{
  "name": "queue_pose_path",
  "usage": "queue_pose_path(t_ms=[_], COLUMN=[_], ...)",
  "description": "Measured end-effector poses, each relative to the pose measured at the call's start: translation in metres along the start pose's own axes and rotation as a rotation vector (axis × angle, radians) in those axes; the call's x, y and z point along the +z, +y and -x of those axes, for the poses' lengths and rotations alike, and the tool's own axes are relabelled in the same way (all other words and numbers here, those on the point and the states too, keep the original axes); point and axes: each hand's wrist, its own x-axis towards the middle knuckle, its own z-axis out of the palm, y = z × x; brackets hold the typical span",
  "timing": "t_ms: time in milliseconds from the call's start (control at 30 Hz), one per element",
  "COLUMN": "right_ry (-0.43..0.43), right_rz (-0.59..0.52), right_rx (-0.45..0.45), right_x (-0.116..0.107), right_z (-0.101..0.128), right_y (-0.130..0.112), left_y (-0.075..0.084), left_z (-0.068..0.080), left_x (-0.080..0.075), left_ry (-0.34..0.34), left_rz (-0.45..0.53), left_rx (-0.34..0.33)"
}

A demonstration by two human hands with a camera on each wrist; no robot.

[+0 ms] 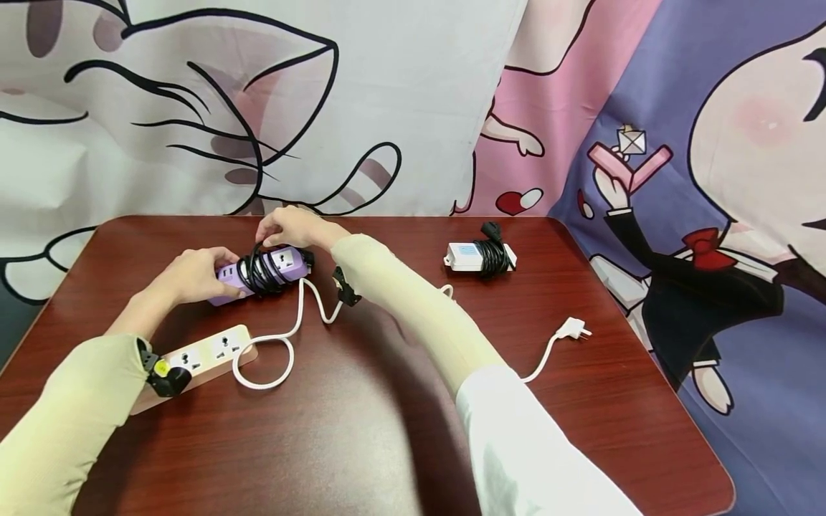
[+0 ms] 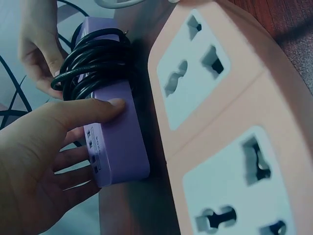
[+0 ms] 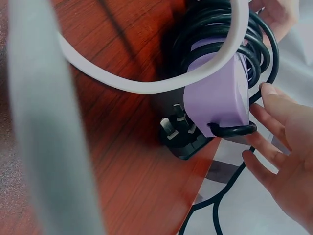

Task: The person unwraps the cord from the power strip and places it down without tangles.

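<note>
A purple power strip (image 1: pixel 293 268) lies at the back left of the table, with a black cord (image 1: pixel 259 276) wound round its middle. My left hand (image 1: pixel 193 275) grips the strip's near-left end. In the left wrist view its thumb (image 2: pixel 105 110) presses the top while the fingers sit along the socket side. My right hand (image 1: pixel 293 226) is above the far side of the strip, pinching a loop of the black cord. At the strip's right end, the right wrist view shows the cord's black plug (image 3: pixel 180 134) on the table, prongs up.
Nearer me lies a cream power strip (image 1: pixel 213 358), partly under my left wrist. Its white cord (image 1: pixel 290 335) loops rightward beneath my right arm to a white plug (image 1: pixel 571 328). A white adapter (image 1: pixel 463 256) wrapped in black cord stands back right. A printed curtain (image 1: pixel 413 93) hangs behind.
</note>
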Motion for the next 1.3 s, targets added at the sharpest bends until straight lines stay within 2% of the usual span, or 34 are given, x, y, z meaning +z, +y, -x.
queue_pose_path(t_ms=[200, 433, 733, 967, 1133, 1300], right_ry=[0.012, -0.023, -0.033, -0.068, -0.055, -0.036], right_rz=[-0.051, -0.209, -0.332, -0.376, -0.342, -0.349], right_rx=[-0.036, -0.088, -0.15, -0.202, -0.186, -0.218], right_x=[0.0, -0.003, -0.003, -0.002, -0.002, -0.002], right_z=[0.0, 0.004, 0.008, 0.008, 0.009, 0.01], right_y=[0.006, 0.017, 0.023, 0.023, 0.021, 0.021], left_y=[0.003, 0.002, -0.001, -0.003, -0.002, -0.003], left_z=[-0.001, -0.001, 0.001, 0.003, 0.004, 0.004], left_x=[0.0, 0.001, 0.006, 0.009, 0.011, 0.014], left_ry=[0.02, -0.02, 0.001, 0.012, 0.017, 0.015], left_rz=[-0.009, -0.005, -0.006, 0.003, 0.01, 0.02], left_rx=[0.007, -0.019, -0.006, -0.022, -0.03, -0.037])
